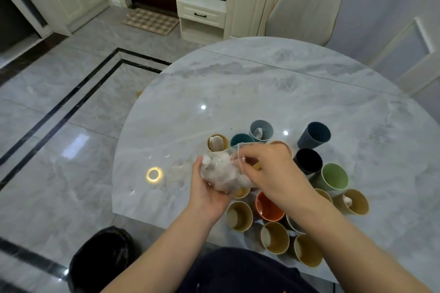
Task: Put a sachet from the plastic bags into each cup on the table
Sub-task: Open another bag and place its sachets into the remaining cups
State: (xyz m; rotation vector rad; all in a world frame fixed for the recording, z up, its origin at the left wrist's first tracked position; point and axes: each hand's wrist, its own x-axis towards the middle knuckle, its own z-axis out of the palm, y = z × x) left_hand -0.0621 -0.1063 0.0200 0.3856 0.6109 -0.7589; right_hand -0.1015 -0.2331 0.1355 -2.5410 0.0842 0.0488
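Observation:
My left hand [207, 194] cups a clear plastic bag [222, 172] full of white sachets from below, above the cluster of cups. My right hand [269, 169] has its fingers curled at the bag's open mouth, pinching its rim; whether a sachet is between them is hidden. Several cups stand on the marble table [262, 93]. A yellow cup [217, 142] holds a sachet, the light blue cup [261, 129] holds one with a string, and the yellow cup at the right [352, 202] holds one too. The orange cup [269, 207] is partly under my right wrist.
Dark blue [314, 135], black [308, 160] and green [333, 177] cups stand to the right. More yellow cups [239, 216] sit near the table's front edge. A black-lined bin [102, 254] stands on the floor at the left. A chair [304, 12] is behind the table.

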